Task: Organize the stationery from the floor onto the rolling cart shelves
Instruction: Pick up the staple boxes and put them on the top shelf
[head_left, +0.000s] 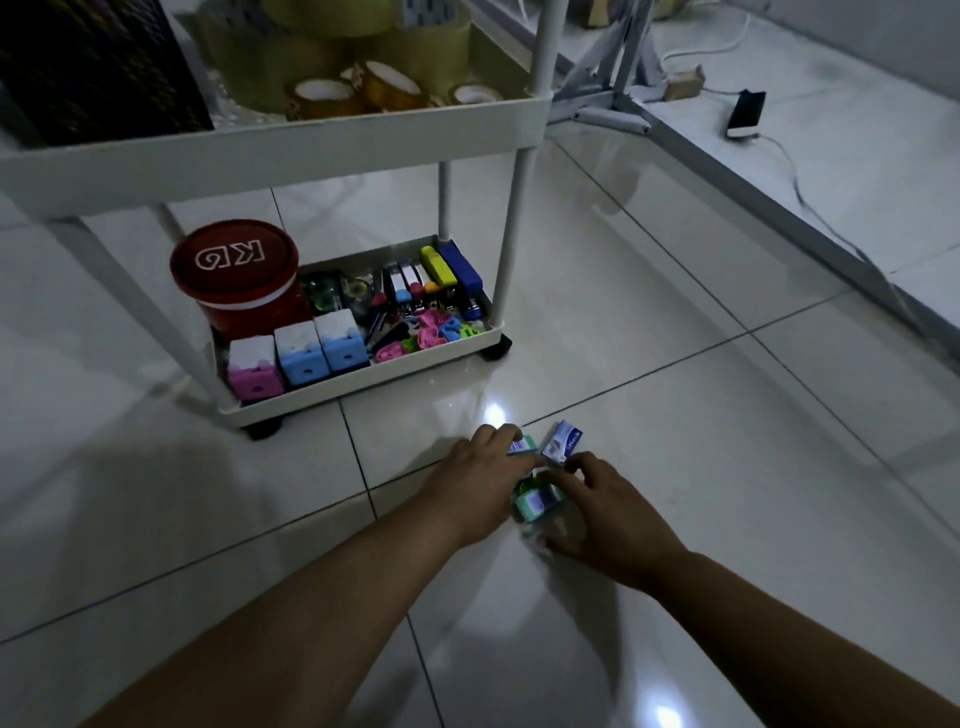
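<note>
Three small staple boxes lie on the tiled floor in front of the white rolling cart (363, 371). My left hand (475, 480) rests over a green-edged box (522, 447), fingers on it. A blue box (562, 441) lies tilted just right of it, and my right hand's fingertips touch its near end. My right hand (602, 512) curls around a second green box (537, 501) that lies between both hands. The cart's bottom shelf holds a red round tin (236, 275), pink and blue sharpeners (298, 353), staplers (441, 275) and clips. Tape rolls (363, 85) fill the upper shelf.
A black box (93, 67) stands on the upper shelf at left. At the back right are a white metal stand (608, 104), a raised floor step (779, 197), a cable and a dark charger (746, 113). Glossy floor tiles (675, 338) spread to the right of the cart.
</note>
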